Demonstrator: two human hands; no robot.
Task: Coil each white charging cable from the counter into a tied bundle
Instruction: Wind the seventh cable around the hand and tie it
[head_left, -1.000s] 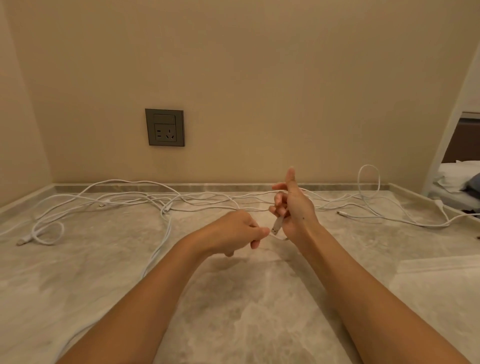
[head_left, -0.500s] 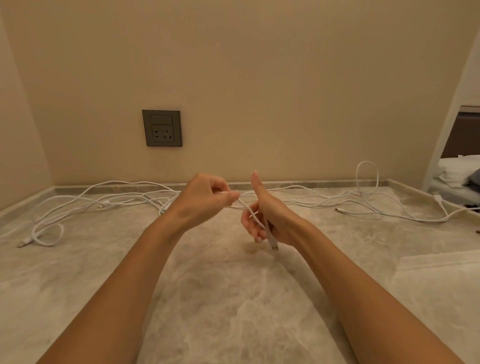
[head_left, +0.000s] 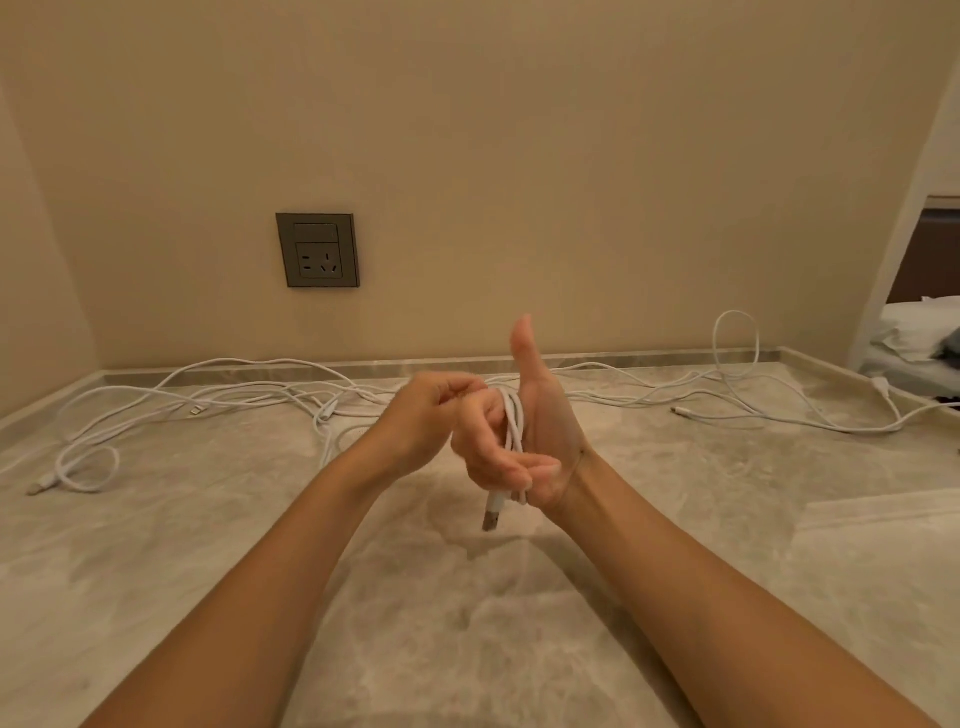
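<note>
My right hand (head_left: 540, 441) is held up above the marble counter (head_left: 467, 623), thumb pointing up, fingers curled round loops of a white charging cable (head_left: 514, 421). The cable's USB plug (head_left: 491, 514) hangs below that hand. My left hand (head_left: 431, 410) sits close on the left, pinching the same cable near the top of the loops. More white cables (head_left: 208, 395) lie tangled along the back of the counter, with another stretch of loose cable (head_left: 779, 410) at the right.
A grey wall socket (head_left: 318, 250) is set in the beige wall above the counter. A small cable loop (head_left: 85, 467) with a plug lies at the left edge. A raised lip runs along the counter's back. A bed shows through an opening at far right.
My left hand has brought the cable over my right hand, laying loops across its palm. My right hand has turned more upright, and the plug hangs lower beneath it.
</note>
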